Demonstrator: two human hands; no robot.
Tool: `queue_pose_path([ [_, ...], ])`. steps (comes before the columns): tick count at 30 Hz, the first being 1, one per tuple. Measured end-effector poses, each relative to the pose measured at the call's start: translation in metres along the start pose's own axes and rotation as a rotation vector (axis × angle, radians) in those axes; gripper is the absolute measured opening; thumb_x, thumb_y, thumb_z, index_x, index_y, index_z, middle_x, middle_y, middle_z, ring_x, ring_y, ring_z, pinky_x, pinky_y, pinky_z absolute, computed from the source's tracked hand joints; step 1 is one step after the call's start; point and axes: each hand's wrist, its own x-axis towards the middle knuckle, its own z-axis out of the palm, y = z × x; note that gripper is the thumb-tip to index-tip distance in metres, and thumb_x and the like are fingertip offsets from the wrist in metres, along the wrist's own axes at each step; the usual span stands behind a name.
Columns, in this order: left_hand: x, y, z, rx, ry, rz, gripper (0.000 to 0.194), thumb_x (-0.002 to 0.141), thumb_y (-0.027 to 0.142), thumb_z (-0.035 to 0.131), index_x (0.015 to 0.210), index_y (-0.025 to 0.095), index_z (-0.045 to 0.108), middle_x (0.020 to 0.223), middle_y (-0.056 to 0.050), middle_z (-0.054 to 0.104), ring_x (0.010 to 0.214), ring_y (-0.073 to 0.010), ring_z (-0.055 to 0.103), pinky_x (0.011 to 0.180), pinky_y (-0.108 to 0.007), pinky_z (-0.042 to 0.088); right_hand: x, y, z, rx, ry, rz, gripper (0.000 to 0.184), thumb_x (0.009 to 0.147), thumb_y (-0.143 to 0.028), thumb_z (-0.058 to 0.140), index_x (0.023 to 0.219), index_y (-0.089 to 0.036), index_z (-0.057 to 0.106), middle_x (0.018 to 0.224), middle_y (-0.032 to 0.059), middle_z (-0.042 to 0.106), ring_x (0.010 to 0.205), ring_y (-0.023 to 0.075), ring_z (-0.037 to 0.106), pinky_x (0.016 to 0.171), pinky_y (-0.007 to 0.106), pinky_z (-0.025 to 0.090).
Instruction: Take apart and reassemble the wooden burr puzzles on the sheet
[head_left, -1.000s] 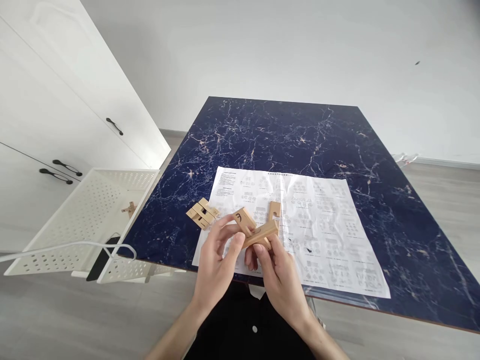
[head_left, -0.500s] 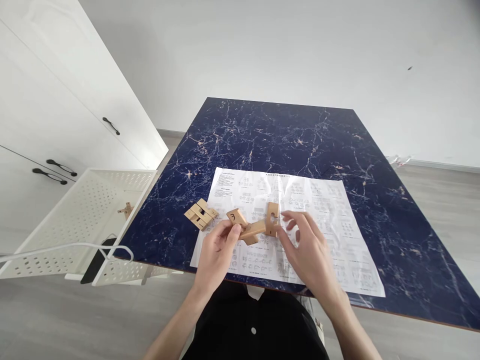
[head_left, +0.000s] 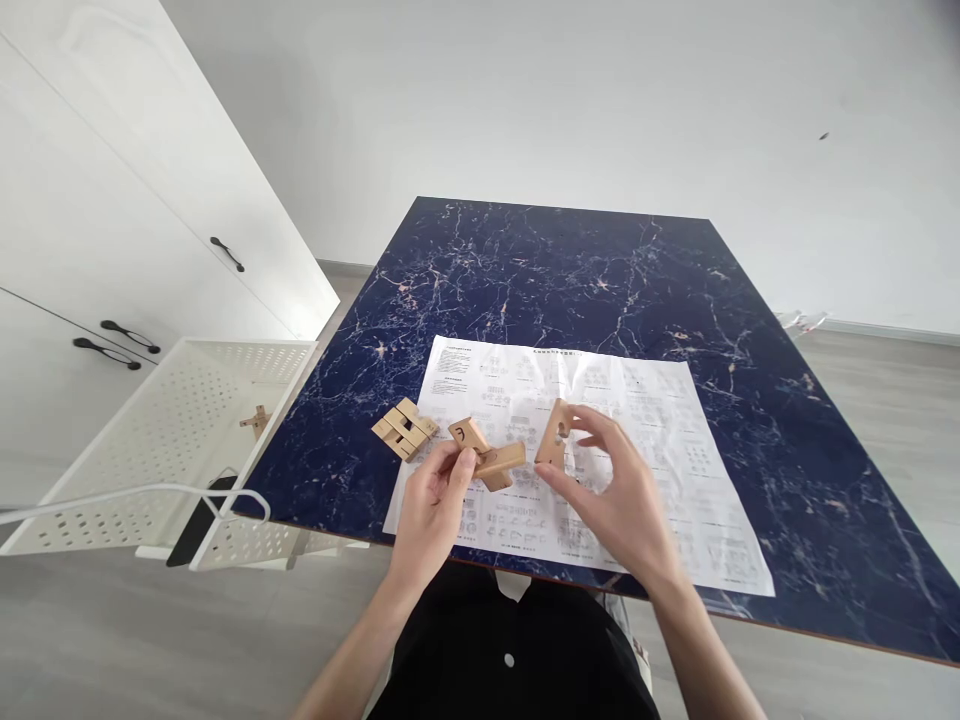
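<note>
The left hand [head_left: 429,500] pinches joined wooden blocks [head_left: 502,460] between its fingers; at their three o'clock, the right hand [head_left: 628,490] holds a notched block [head_left: 550,446] by both ends. The wood is probably light and stiff; the ends, away from notches, seem safest to grip.

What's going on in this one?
A person's left grip holds crossed wooden pieces, one marked in black, while the right grip holds a separate notched piece by its ends. Both are over a printed sheet on a dark blue table. More wooden blocks sit together at the sheet's left edge.
</note>
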Motion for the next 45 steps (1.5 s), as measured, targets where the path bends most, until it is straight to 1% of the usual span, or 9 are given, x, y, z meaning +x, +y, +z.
queue_pose_path([
  [6, 0.001, -0.001, -0.002, 0.023, 0.007, 0.016, 0.038, 0.109, 0.057, 0.058, 0.108, 0.022, 0.072, 0.106, -0.005, 0.079, 0.097, -0.0243, 0.074, 0.087, -0.033, 0.056, -0.026, -0.027, 0.027, 0.440, -0.046, -0.005, 0.061, 0.096, -0.052, 0.082, 0.149, -0.034, 0.059, 0.153, 0.0089, 0.066, 0.133, 0.0321, 0.068, 0.112, 0.054, 0.058],
  [14, 0.000, 0.006, -0.002, 0.035, -0.045, 0.037, 0.040, 0.111, 0.056, 0.054, 0.119, 0.021, 0.072, 0.119, -0.008, 0.079, 0.107, -0.0266, 0.075, 0.096, -0.036, 0.058, -0.027, -0.040, 0.039, 0.358, -0.088, 0.086, 0.076, 0.087, -0.055, 0.089, 0.151, -0.028, 0.058, 0.143, 0.0121, 0.072, 0.129, 0.0341, 0.070, 0.111, 0.055, 0.058],
  [21, -0.002, 0.003, -0.005, 0.026, -0.147, 0.034, 0.051, 0.115, 0.056, 0.043, 0.151, 0.027, 0.065, 0.160, -0.007, 0.064, 0.155, -0.0305, 0.053, 0.132, -0.047, 0.040, -0.030, -0.045, 0.047, 0.334, -0.058, 0.077, 0.072, 0.086, -0.055, 0.089, 0.147, -0.029, 0.062, 0.147, 0.0114, 0.069, 0.132, 0.0345, 0.068, 0.111, 0.053, 0.059],
  [28, -0.004, 0.003, -0.004, 0.047, -0.227, 0.046, 0.056, 0.116, 0.056, 0.037, 0.157, 0.028, 0.063, 0.157, -0.007, 0.067, 0.159, -0.0325, 0.048, 0.135, -0.053, 0.036, -0.029, -0.039, 0.041, 0.372, -0.095, 0.124, 0.073, 0.084, -0.058, 0.090, 0.146, -0.029, 0.067, 0.148, 0.0118, 0.067, 0.134, 0.0357, 0.068, 0.108, 0.050, 0.062],
  [31, -0.007, 0.003, -0.007, 0.055, -0.272, 0.102, 0.059, 0.114, 0.045, 0.046, 0.171, 0.031, 0.042, 0.161, -0.009, 0.064, 0.158, -0.0337, 0.051, 0.131, -0.056, 0.042, -0.031, -0.035, 0.036, 0.452, -0.111, 0.124, 0.065, 0.088, -0.055, 0.088, 0.144, -0.029, 0.068, 0.149, 0.0110, 0.068, 0.136, 0.0341, 0.068, 0.114, 0.051, 0.058],
  [34, -0.010, 0.006, -0.011, 0.124, -0.329, 0.209, 0.106, 0.097, 0.026, 0.070, 0.179, 0.036, 0.003, 0.167, -0.013, 0.056, 0.151, -0.0353, 0.059, 0.126, -0.058, 0.048, -0.031, -0.034, 0.031, 0.485, -0.129, 0.139, 0.066, 0.086, -0.056, 0.089, 0.142, -0.029, 0.068, 0.148, 0.0109, 0.070, 0.138, 0.0350, 0.067, 0.117, 0.054, 0.055],
  [36, -0.010, 0.011, -0.014, 0.225, -0.333, 0.257, 0.132, 0.082, 0.019, 0.083, 0.178, 0.038, -0.004, 0.166, -0.014, 0.056, 0.149, -0.0381, 0.060, 0.123, -0.060, 0.049, -0.031, -0.036, 0.029, 0.484, -0.130, 0.147, 0.070, 0.084, -0.057, 0.090, 0.143, -0.029, 0.067, 0.147, 0.0112, 0.072, 0.137, 0.0363, 0.068, 0.116, 0.056, 0.056],
  [38, -0.007, 0.017, -0.017, 0.313, -0.322, 0.241, 0.137, 0.074, 0.019, 0.090, 0.178, 0.039, 0.004, 0.160, -0.014, 0.063, 0.146, -0.0400, 0.062, 0.118, -0.058, 0.054, -0.031, -0.037, 0.028, 0.472, -0.121, 0.150, 0.071, 0.081, -0.058, 0.091, 0.142, -0.029, 0.068, 0.145, 0.0115, 0.074, 0.134, 0.0373, 0.070, 0.114, 0.057, 0.058],
  [45, 0.001, 0.017, -0.019, 0.467, -0.228, 0.234, 0.097, 0.082, 0.034, 0.090, 0.166, 0.036, 0.041, 0.141, -0.005, 0.078, 0.132, -0.0345, 0.074, 0.110, -0.045, 0.060, -0.035, -0.038, 0.028, 0.444, -0.117, 0.183, 0.073, 0.080, -0.057, 0.092, 0.142, -0.028, 0.067, 0.147, 0.0123, 0.073, 0.138, 0.0391, 0.067, 0.115, 0.059, 0.056],
])
